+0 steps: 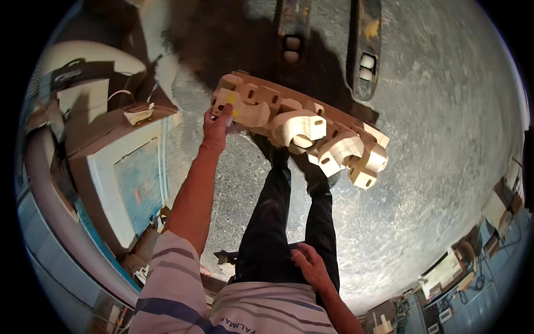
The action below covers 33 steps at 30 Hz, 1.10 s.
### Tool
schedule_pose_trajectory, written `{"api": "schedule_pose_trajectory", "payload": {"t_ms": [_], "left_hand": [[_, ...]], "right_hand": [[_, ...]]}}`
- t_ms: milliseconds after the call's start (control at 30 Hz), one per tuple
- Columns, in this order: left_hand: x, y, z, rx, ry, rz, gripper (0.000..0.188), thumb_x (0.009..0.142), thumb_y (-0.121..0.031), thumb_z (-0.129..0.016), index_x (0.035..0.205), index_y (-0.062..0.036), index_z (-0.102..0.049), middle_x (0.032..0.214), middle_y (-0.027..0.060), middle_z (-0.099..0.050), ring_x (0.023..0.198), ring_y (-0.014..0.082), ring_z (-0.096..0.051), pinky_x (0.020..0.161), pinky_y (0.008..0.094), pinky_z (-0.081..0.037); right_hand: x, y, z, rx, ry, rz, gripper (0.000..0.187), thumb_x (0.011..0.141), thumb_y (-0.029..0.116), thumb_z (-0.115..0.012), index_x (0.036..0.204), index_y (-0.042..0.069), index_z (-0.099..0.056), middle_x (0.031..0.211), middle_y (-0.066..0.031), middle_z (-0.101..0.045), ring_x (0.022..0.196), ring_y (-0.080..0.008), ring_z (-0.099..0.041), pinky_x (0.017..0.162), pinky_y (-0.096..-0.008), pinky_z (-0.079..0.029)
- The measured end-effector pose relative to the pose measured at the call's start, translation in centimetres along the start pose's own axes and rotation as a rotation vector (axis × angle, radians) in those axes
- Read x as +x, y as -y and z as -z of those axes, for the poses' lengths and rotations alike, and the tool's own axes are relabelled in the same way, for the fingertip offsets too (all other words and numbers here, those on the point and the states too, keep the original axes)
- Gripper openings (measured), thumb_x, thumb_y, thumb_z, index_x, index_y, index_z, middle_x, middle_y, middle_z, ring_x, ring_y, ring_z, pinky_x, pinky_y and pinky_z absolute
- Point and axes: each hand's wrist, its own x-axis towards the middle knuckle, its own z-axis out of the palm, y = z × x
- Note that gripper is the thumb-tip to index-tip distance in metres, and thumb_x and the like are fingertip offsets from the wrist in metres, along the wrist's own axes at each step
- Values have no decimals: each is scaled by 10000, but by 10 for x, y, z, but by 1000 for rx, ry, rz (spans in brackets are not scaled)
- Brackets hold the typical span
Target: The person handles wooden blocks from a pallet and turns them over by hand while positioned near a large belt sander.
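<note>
Several pale wooden blocks with curved cut-outs and slots stand crowded on a brown wooden board (361, 112) in front of my legs. My left hand (217, 127) grips the near left end of a curved wooden block (253, 111) with yellow marks, thumb on top; its other fingers are partly hidden. To the right of it are an arched wooden block (297, 126) and another arched wooden block (340, 150). Beside my thigh hangs my right hand (312, 266), its fingers loosely bent and apart, with nothing visible in them.
Two pallet-jack forks (364, 50) with rollers reach in from the far side. On the left stands a white and blue machine cabinet (125, 183) with a ribbed hose (92, 50) behind it. Tools and cables line the right wall, near a white panel (442, 275).
</note>
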Motion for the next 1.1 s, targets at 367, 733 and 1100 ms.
{"api": "schedule_pose_trajectory", "payload": {"t_ms": [367, 733, 1100], "left_hand": [[-16, -23, -5, 489, 152, 125, 777, 815, -578, -699, 1382, -137, -403, 1268, 49, -479, 1115, 185, -467, 939, 392, -402], [22, -13, 46, 732, -16, -37, 810, 817, -516, -721, 1373, -35, -382, 1300, 141, -458, 1164, 256, -476, 990, 395, -385], [-145, 30, -69, 980, 276, -316, 450, 881, -175, -675, 1235, 20, -475, 1176, 122, -539, 1051, 216, -557, 916, 339, -449]], "right_hand": [[18, -17, 1, 71, -86, 87, 452, 956, 295, -608, 1281, -7, -528, 1075, -131, -671, 992, -178, -636, 872, -297, -491], [30, -42, 36, 282, -238, 119, 480, 928, 299, -629, 1277, -18, -537, 1063, -141, -678, 959, -188, -657, 852, -312, -505], [47, -92, 65, 515, -273, 126, 439, 930, 276, -623, 1226, -43, -558, 962, -89, -675, 820, -141, -642, 742, -285, -516]]}}
